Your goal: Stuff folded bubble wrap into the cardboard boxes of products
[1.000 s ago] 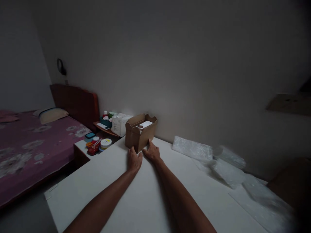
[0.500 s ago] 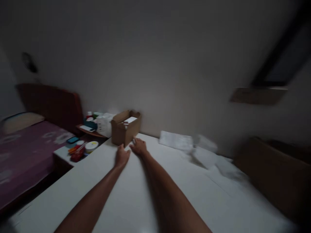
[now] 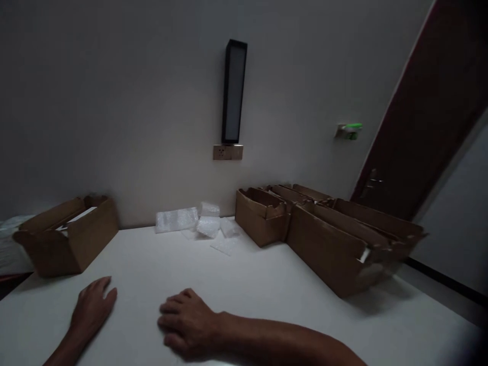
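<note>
My left hand [image 3: 93,307] is over the white table [image 3: 141,264] at the lower left, thumb apart from the fingers, holding nothing. Closest to it stands an open cardboard box [image 3: 97,229] with something white inside. My right hand [image 3: 188,323] is at the lower middle, palm down and low over the tabletop. Its fingers are slightly bent and a little apart, with nothing seen in them. Against the wall lie clear bubble wrap pieces [image 3: 177,220], some flat and some folded. Both hands are apart from the boxes and the wrap.
Several open cardboard boxes [image 3: 324,249] stand close together on the right of the table. A black-framed wall lamp [image 3: 234,91] hangs above a socket plate [image 3: 227,152]. A dark door [image 3: 415,122] is at the right. Something white and crumpled [image 3: 15,249] sits at the left edge.
My view has swung right, bringing the boxes on the right into sight and the bed out of it. Both hands have drawn back from the left box and moved farther apart.
</note>
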A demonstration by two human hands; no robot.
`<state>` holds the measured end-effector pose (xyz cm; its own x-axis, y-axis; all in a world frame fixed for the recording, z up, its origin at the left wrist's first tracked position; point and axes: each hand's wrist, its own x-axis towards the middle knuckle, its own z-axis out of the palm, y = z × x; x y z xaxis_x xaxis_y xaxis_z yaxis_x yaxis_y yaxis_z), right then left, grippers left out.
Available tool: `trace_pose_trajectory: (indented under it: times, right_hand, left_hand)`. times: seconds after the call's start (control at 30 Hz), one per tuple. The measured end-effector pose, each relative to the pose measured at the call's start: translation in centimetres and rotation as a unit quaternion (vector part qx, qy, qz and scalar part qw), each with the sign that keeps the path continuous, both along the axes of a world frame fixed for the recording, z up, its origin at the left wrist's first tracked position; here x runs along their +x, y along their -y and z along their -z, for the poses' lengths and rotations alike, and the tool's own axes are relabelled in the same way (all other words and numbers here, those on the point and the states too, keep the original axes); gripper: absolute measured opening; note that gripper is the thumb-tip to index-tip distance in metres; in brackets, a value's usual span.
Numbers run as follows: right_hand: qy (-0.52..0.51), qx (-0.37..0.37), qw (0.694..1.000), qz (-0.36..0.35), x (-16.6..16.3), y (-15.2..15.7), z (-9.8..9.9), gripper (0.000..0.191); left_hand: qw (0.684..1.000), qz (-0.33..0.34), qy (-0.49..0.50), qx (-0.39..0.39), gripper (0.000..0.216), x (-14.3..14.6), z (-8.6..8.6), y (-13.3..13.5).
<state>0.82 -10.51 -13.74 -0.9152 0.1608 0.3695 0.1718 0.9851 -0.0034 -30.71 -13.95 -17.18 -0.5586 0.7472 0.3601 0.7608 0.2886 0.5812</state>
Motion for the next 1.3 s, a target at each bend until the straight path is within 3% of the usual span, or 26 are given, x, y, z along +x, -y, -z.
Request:
trace_pose_trajectory:
  times: [0.1, 0.13, 0.17, 0.37, 0.5, 0.6, 0.67, 0.8, 0.93, 1.1, 1.2, 1.3]
  right_hand:
    - [-0.038, -0.010, 0.991, 0.131, 7.0, -1.9, -2.0, 0.009]
    - [-0.051, -0.014, 0.977, 0.208, 8.9, -3.2, -2.9, 0.011]
    - [-0.064, -0.017, 0.968, 0.242, 10.6, -4.6, -3.9, 0.017]
    - [-0.152, 0.026, 0.928, 0.339, 16.6, -11.8, -11.4, 0.034]
    - [-0.161, 0.080, 0.886, 0.427, 18.3, -15.2, -15.6, 0.035]
    - [-0.130, 0.057, 0.881, 0.451, 18.9, -17.3, -16.8, 0.007]
    - [-0.112, 0.049, 0.884, 0.452, 19.1, -17.7, -17.0, 0.019]
    - [-0.089, 0.064, 0.897, 0.428, 19.9, -15.1, -16.8, 0.031]
    - [-0.063, 0.080, 0.919, 0.380, 22.6, -9.0, -16.0, 0.027]
    - [-0.120, 0.022, 0.969, 0.217, 27.8, -1.1, -15.0, 0.029]
    - [-0.218, 0.008, 0.955, 0.203, 30.4, 2.6, -13.3, 0.025]
    - [-0.304, -0.005, 0.910, 0.282, 32.7, 4.9, -9.4, 0.069]
  left_hand:
    - [0.999, 0.046, -0.016, -0.010, 0.027, 5.2, 1.0, 1.0]
    - [0.998, 0.065, -0.021, -0.011, 0.032, 7.5, 1.3, 1.5]
    - [0.995, 0.094, -0.028, -0.006, 0.036, 9.9, 1.5, 2.2]
    - [0.949, 0.315, 0.015, 0.019, 0.044, 23.7, 2.1, 6.3]
    - [0.922, 0.384, 0.039, 0.028, 0.048, 27.1, 2.0, 7.2]
    - [0.927, 0.373, 0.019, 0.043, 0.051, 27.4, 1.7, 7.2]
    - [0.928, 0.370, 0.021, 0.037, 0.051, 27.4, 1.5, 7.2]
    - [0.937, 0.342, 0.077, 0.013, 0.052, 27.5, 0.7, 7.5]
    - [0.938, 0.301, 0.170, 0.020, 0.055, 27.5, -0.6, 7.7]
    - [0.939, 0.241, 0.243, 0.028, 0.074, 27.9, -2.4, 8.7]
    - [0.935, 0.236, 0.263, 0.027, 0.086, 28.6, -3.0, 10.1]
    - [0.921, 0.271, 0.279, 0.000, 0.093, 29.5, -3.4, 11.3]
